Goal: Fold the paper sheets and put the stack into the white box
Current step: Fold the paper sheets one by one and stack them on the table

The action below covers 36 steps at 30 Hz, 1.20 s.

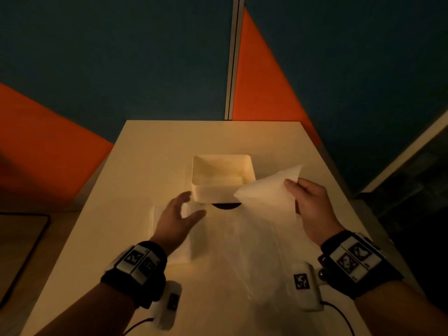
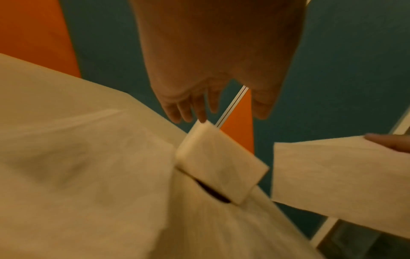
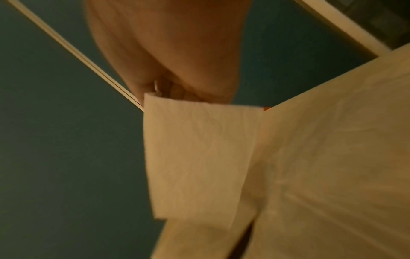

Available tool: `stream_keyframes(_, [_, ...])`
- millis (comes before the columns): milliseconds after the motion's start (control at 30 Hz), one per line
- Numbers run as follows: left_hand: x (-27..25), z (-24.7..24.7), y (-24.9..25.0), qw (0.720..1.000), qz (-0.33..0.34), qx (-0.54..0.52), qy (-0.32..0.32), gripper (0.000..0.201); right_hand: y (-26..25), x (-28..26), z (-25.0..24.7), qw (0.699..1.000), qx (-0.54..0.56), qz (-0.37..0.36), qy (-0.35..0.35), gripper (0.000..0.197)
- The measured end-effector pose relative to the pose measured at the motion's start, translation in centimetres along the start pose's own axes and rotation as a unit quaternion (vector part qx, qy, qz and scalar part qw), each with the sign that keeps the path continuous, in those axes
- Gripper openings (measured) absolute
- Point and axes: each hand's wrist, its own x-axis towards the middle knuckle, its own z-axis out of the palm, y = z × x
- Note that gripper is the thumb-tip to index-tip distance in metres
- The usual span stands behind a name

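Observation:
The white box [image 1: 223, 177] stands open-topped in the middle of the table, and also shows as the white box [image 2: 219, 163] from the left wrist. My right hand [image 1: 308, 204] pinches the far corner of a thin paper sheet [image 1: 266, 195] and lifts it to the right of the box; that sheet [image 3: 199, 157] hangs below the fingers. My left hand [image 1: 179, 214] hovers with fingers spread over folded paper [image 1: 169, 238] lying left of centre, just in front of the box. More thin paper [image 1: 254, 251] lies flat on the table in front of me.
A dark round hole [image 1: 226, 206] in the table shows just under the box's near side. The pale table [image 1: 169, 141] ends at a blue and orange partition wall [image 1: 121, 57]. A dark-framed panel [image 1: 21, 251] sits at the left.

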Motion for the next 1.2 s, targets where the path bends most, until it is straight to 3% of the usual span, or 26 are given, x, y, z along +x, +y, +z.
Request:
stream_keyframes(100, [-0.9, 0.5, 3.0, 0.983, 0.042, -0.152, -0.091, 0.073, -1.7, -0.9, 0.5, 0.997, 0.056, 0.036, -0.049, 0.019])
stream_keyframes(200, [-1.5, 0.8, 4.8, 0.968, 0.166, -0.146, -0.122, 0.085, -2.5, -1.6, 1.0, 0.991, 0.09, 0.056, -0.08, 0.02])
stream_keyframes(300, [-1.6, 1.1, 5.9, 0.959, 0.223, -0.141, -0.103, 0.062, -2.4, -2.0, 1.2, 0.989, 0.104, 0.072, -0.082, 0.019])
stream_keyframes(367, [-1.7, 1.1, 6.1, 0.96, 0.223, -0.145, -0.089, 0.049, -2.4, -2.1, 1.1, 0.988, 0.101, 0.08, -0.081, 0.019])
stream_keyframes(567, [-2.2, 1.2, 5.9, 0.96, 0.25, -0.102, -0.066, 0.038, -2.4, -2.4, 1.0, 0.986, 0.103, 0.102, -0.078, 0.028])
stream_keyframes(733, [-2.4, 1.9, 5.8, 0.951, 0.287, -0.104, -0.05, 0.024, -2.6, -2.8, 1.3, 0.977, 0.133, 0.124, -0.113, 0.02])
stream_keyframes(900, [-2.6, 1.7, 5.8, 0.958, 0.258, -0.118, -0.036, 0.009, -2.9, -2.9, 1.2, 0.974, 0.136, 0.146, -0.111, 0.024])
stream_keyframes(1000, [-2.8, 1.3, 5.9, 0.969, 0.189, -0.146, -0.061, 0.009, -2.6, -2.9, 0.8, 0.993, -0.009, 0.053, -0.109, 0.019])
stream_keyframes(1067, [-2.9, 0.9, 6.1, 0.971, 0.178, -0.124, -0.098, 0.01, -2.0, -2.7, 0.7, 0.989, -0.09, -0.015, -0.118, 0.047])
stream_keyframes(1133, [-2.9, 0.6, 6.2, 0.969, 0.194, -0.068, -0.14, 0.008, -1.6, -2.4, 0.5, 0.95, -0.234, -0.105, -0.178, 0.072])
stream_keyframes(1200, [-2.9, 0.5, 6.4, 0.963, 0.207, -0.025, -0.171, 0.007, -1.2, -2.1, 0.6, 0.88, -0.376, -0.163, -0.241, 0.074])
